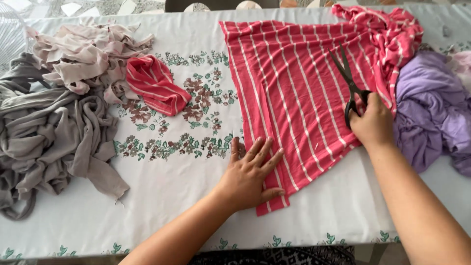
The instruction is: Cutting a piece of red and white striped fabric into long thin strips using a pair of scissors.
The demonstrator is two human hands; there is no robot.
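One pair of black scissors [349,81] — tips up-left — in right fingers' [374,122] grip.

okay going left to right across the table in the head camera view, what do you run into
Grey fabric pile → small folded red striped piece → left hand pressing the red striped cloth → black scissors in the right hand → purple fabric.

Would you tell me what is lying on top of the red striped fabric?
Black scissors, held by the right hand, and the left hand flat on its lower corner. The tablecloth beneath is hidden there.
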